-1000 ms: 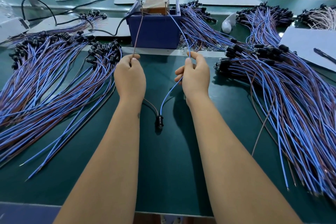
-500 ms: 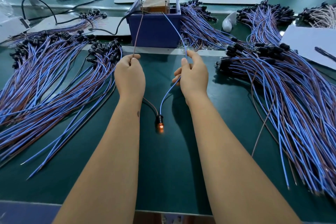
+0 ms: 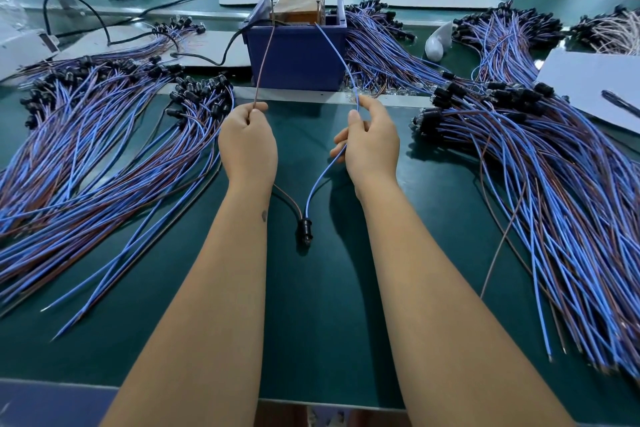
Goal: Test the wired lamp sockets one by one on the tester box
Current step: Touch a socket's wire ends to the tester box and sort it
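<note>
— Where is the socket under test?
— The small black lamp socket (image 3: 304, 229) lies on the dark green table mat (image 3: 311, 322), between the two forearms, toward the near edge; its bulb end looks unlit.
— And the hands?
— The left hand (image 3: 248, 146) pinches the thin brown wire (image 3: 264, 59) between thumb and curled fingers; the right hand (image 3: 370, 144) pinches the thin blue wire (image 3: 337, 52) the same way. Both wires rise to the top of the dark blue plastic tester box (image 3: 298, 55) at the mat's far edge.
— Anything else?
— A heap of blue-and-brown wired sockets (image 3: 104, 156) lies at the left edge, another heap of wired sockets (image 3: 554, 166) at the right.
</note>
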Demonstrator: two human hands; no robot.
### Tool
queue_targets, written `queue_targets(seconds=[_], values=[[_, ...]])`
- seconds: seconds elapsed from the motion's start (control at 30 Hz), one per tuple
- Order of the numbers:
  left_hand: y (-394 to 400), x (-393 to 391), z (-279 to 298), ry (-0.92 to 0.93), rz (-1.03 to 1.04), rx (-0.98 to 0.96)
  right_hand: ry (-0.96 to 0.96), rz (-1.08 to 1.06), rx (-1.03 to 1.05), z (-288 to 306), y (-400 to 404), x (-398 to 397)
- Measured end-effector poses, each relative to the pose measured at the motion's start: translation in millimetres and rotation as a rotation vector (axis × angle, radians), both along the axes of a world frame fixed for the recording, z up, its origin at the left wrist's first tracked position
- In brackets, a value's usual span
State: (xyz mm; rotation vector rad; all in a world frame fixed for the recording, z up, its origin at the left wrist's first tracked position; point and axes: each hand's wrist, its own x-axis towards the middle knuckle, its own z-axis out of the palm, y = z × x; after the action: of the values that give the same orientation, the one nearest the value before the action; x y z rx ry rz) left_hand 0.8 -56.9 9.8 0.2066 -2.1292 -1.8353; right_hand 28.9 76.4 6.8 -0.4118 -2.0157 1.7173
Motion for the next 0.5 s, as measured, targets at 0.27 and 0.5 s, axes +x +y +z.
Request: queue_targets(seconds=[0.27, 0.5], values=[[0.2, -0.4, 0.5, 0.002, -0.004, 0.004, -0.002, -0.010, -0.012, 0.9, -0.3, 0.1], [0.1, -0.3, -0.2, 0.022, -0.010, 0.019, 0.008, -0.030, -0.029, 2.3, 0.0, 0.7]])
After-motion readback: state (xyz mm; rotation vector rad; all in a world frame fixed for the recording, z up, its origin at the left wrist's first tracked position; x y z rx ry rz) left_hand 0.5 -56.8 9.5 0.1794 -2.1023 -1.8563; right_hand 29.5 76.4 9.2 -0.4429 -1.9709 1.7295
